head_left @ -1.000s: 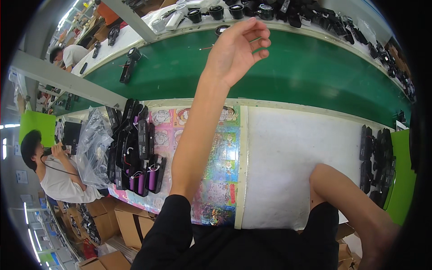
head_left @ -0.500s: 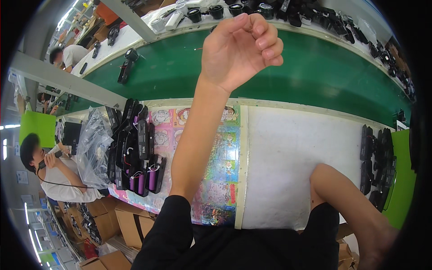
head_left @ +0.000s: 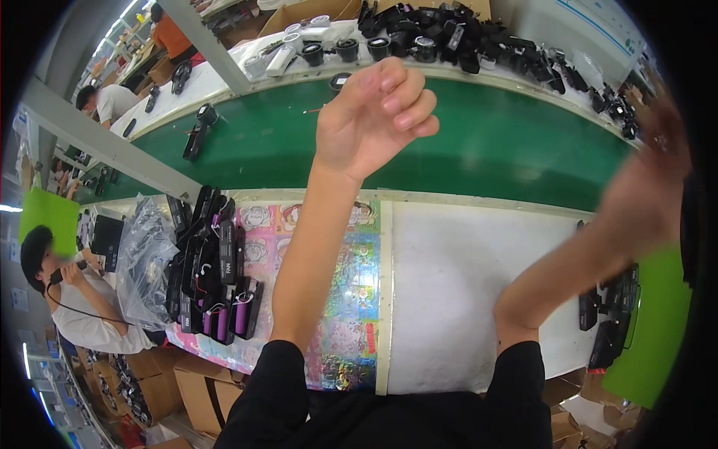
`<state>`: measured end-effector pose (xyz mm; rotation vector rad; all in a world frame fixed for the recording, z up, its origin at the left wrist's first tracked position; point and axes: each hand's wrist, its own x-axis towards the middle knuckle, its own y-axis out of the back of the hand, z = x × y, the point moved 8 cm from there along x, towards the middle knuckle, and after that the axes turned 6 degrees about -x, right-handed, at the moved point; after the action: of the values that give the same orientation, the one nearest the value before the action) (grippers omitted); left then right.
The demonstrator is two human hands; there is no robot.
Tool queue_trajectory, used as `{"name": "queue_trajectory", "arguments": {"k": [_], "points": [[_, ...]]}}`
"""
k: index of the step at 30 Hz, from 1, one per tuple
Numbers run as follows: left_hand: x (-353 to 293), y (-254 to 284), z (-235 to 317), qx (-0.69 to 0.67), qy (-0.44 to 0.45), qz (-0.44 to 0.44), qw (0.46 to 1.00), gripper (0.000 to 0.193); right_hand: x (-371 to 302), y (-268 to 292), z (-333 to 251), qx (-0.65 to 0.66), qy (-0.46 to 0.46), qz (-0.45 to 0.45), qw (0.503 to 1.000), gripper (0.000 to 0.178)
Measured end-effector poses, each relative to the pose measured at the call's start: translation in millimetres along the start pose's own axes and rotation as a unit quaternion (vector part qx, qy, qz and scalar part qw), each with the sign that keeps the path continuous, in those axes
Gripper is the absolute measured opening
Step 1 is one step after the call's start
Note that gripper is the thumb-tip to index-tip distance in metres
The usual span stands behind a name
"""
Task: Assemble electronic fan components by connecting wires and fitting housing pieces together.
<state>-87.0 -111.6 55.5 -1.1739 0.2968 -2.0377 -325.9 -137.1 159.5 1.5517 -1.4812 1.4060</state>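
My left hand (head_left: 378, 120) is raised over the green belt (head_left: 479, 142), palm toward me, fingers loosely curled and nothing visible in them. Just behind it shows the round black head of a fan unit (head_left: 340, 81), with a thin red wire (head_left: 313, 111) beside my palm; the rest of that unit is hidden. My right hand (head_left: 654, 179) is lifted at the far right, smeared by motion, so its fingers cannot be read. Below it are several black fan housings (head_left: 617, 307), partly covered by my forearm.
Black fan bodies (head_left: 217, 277), some showing purple cells, are stacked at left beside a clear plastic bag (head_left: 146, 262). Another fan unit (head_left: 198, 135) lies on the belt. A far shelf (head_left: 329, 63) carries black parts. A grey post (head_left: 112, 138) crosses at left; a person (head_left: 90, 299) sits there.
My right hand has swung up from low at the right into the upper right. My left hand keeps its curled pose; the whole view has shifted slightly.
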Motion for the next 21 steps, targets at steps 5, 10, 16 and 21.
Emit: {"name": "queue_trajectory", "arguments": {"k": [5, 10, 16, 21], "points": [[-2, 4, -1, -0.013, -0.013, 0.043, 0.999, 0.021, -49, -110, 58, -0.182, -0.084, -0.406, 0.892, 0.033], [0, 2, -4, -0.073, -0.034, 0.028, 0.996, 0.019, -68, -144, 42, -0.055, -0.046, -0.415, 0.907, 0.039], [0, 8, -3, 0.028, -0.033, 0.075, 0.996, 0.022, -67, -141, 56, 0.012, -0.078, -0.340, 0.937, 0.022], [-1, 11, -4, 0.047, -0.048, 0.111, 0.992, 0.027, -71, -137, 64, 0.025, -0.107, -0.395, 0.912, 0.020]]}}
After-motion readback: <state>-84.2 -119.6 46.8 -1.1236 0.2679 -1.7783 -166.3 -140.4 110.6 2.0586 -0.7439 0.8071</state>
